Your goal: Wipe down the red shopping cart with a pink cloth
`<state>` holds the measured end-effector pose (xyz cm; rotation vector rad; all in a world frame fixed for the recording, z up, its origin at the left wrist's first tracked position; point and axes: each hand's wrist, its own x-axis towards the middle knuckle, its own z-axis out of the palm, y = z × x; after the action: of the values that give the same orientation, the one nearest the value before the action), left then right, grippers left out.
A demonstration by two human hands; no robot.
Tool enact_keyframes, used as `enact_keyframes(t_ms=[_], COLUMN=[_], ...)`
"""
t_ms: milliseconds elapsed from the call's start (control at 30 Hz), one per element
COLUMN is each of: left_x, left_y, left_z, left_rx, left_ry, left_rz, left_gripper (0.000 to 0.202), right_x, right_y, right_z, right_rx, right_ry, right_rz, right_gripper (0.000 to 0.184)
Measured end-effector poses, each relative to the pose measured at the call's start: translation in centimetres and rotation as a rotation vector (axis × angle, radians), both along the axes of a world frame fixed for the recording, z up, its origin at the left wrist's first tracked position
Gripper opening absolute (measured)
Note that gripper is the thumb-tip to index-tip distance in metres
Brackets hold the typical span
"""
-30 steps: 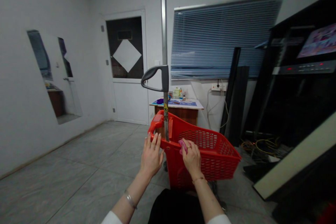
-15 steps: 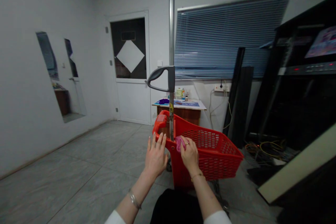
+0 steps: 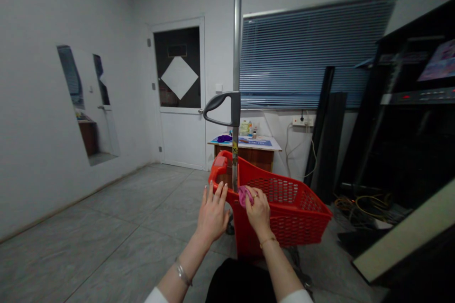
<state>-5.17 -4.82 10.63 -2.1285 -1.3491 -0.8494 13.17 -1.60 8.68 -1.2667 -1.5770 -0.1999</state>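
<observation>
A red plastic shopping basket (image 3: 291, 215) on wheels stands on the floor in front of me, with a tall metal pull rod topped by a grey handle (image 3: 223, 109). My left hand (image 3: 213, 213) lies flat against the basket's near left rim, fingers stretched out. My right hand (image 3: 258, 213) is closed on a small pink cloth (image 3: 243, 195) and presses it on the rim just beside the foot of the rod.
A wooden desk (image 3: 249, 151) with bottles and papers stands behind the basket by the white door (image 3: 181, 99). Dark panels (image 3: 329, 128) lean on the wall under the blinds. A black cabinet (image 3: 412, 104), cables (image 3: 359, 203) and a pale board (image 3: 405, 236) crowd the right. Grey tile floor (image 3: 106, 227) spreads left.
The view has shifted a little, so the basket sits further right in frame. My right hand with the pink cloth has slid left along the rim toward the rod.
</observation>
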Motion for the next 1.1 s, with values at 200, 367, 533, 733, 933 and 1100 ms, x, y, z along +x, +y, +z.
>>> enact_keyframes(t_ms=[200, 367, 533, 733, 933, 1100], left_x=[0.2, 0.4, 0.2, 0.3, 0.4, 0.3], left_y=[-0.2, -0.5, -0.4, -0.3, -0.1, 0.1], left_z=[0.3, 0.7, 0.8, 0.7, 0.7, 0.4], left_rx=[-0.003, -0.023, -0.015, -0.027, -0.037, -0.035], left_ry=[-0.032, -0.05, -0.058, -0.066, -0.079, -0.103], left_rz=[-0.032, -0.052, -0.058, -0.057, -0.072, -0.092], left_gripper=[0.082, 0.077, 0.079, 0.077, 0.077, 0.078], right_x=[0.3, -2.9, -1.8, -1.7, -3.8, -4.4], right_y=[0.2, -0.1, -0.3, -0.2, 0.1, 1.1], right_z=[-0.2, 2.0, 1.8, 0.8, 1.7, 7.1], right_rx=[0.012, 0.018, 0.013, 0.017, 0.028, 0.042], right_ry=[0.059, 0.096, -0.006, 0.02, 0.279, 0.445], right_rz=[-0.039, 0.03, 0.178, 0.21, 0.179, 0.247], right_gripper=[0.04, 0.042, 0.052, 0.055, 0.047, 0.05])
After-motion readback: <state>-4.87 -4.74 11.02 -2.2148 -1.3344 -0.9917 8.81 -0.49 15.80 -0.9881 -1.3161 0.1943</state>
